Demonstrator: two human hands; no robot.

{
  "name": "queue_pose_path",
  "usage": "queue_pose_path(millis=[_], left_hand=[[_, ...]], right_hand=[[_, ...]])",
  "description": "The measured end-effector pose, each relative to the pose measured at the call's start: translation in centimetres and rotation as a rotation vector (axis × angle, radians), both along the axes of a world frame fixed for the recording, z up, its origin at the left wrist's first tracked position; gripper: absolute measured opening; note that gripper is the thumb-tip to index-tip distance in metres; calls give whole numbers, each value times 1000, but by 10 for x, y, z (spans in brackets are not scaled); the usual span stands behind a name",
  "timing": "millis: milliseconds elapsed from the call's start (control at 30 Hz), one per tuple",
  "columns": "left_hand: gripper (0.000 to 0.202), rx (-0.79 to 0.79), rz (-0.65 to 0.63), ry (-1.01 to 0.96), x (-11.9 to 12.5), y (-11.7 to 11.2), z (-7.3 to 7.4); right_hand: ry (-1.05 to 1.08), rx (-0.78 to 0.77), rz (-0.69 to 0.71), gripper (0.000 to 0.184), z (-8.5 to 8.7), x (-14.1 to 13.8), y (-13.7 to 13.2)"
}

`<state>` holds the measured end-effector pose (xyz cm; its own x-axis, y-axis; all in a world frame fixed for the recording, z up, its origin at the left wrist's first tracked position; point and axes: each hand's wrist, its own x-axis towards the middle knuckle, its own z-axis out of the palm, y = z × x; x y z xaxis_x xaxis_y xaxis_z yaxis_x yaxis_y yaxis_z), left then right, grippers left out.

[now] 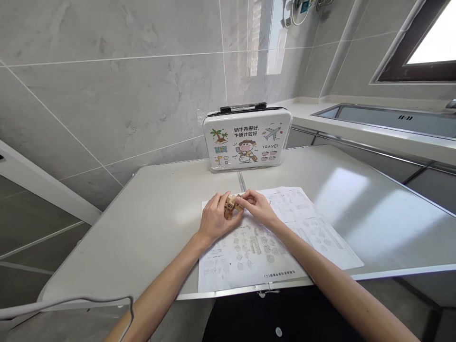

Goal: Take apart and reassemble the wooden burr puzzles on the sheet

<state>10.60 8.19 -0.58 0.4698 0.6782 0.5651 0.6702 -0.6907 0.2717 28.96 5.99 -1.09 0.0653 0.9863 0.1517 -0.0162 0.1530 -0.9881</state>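
Observation:
Small wooden blocks with dark printed characters are bunched between my two hands, just above the far left part of a printed sheet. My left hand curls round the blocks from the left, fingers over the back and thumb along the near side. From the right, my right hand pinches a block at the bunch between thumb and fingertips. Fingers cover part of the blocks, so how they join cannot be told. Line drawings and small text fill the sheet.
A white cartoon-printed case with a black handle stands upright at the back of the white folding table. Behind it rises a grey tiled wall. A counter with a sink runs along the right. A grey cable or strap crosses the lower left.

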Motion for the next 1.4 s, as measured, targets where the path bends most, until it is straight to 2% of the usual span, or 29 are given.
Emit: queue_pose_path(millis=[233, 433, 633, 733, 867, 1100, 1333, 1400], left_hand=[[68, -73, 17, 12, 1, -2, -2], [63, -206, 54, 20, 1, -4, -2], [60, -281, 51, -56, 3, -6, 0], [61, -295, 24, -98, 3, -7, 1], [62, -311, -8, -164, 4, -9, 3], [59, -369, -95, -259, 2, -10, 6], [61, -398, -154, -240, 0, -10, 6], [65, -401, -168, -226, 0, -9, 6]], right_hand=[[9, -4, 33, 45, 2, 0, -3], [-1, 14, 55, 44, 3, -1, -3], [2, 16, 68, 47, 4, 0, 0], [34, 8, 74, 49, 5, 1, 0], [52, 9, 104, 42, 8, 2, -1], [59, -45, 325, 42, 14, 3, -7], [67, -87, 288, 43, 11, 3, -6], [81, -100, 314, 43, 10, 3, -5]])
